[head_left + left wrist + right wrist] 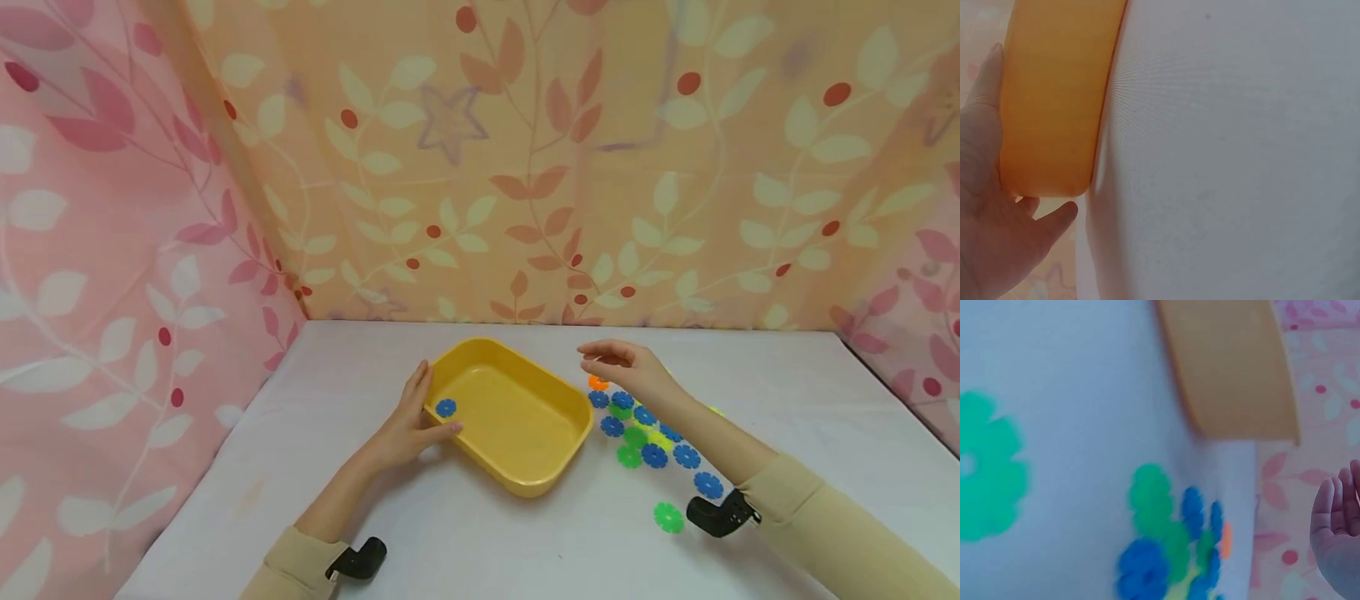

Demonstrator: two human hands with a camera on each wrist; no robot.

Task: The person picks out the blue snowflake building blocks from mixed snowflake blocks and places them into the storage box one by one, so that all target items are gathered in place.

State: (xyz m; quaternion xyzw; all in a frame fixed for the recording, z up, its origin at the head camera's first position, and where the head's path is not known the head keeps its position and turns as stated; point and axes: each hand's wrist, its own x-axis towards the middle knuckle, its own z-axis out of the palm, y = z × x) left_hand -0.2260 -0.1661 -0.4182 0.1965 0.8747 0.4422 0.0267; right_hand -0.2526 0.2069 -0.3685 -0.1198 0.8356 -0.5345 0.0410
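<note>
My left hand grips the left end of the yellow tray, at the frame's centre, with one blue disc inside, near that hand. My right hand, loosely open, hovers over the loose discs right of the tray. My right forearm hides some; the right wrist view blurs them and cuts off that hand. A purple star marks the backdrop, upper middle.

The white counter carries a yellow tub standing near its middle, set at an angle. Right of it lies a loose, partly overlapping cluster of notched discs: blue discs, green discs, yellow discs and, toward the back, an orange disc. A lone green disc lies nearer the front.
</note>
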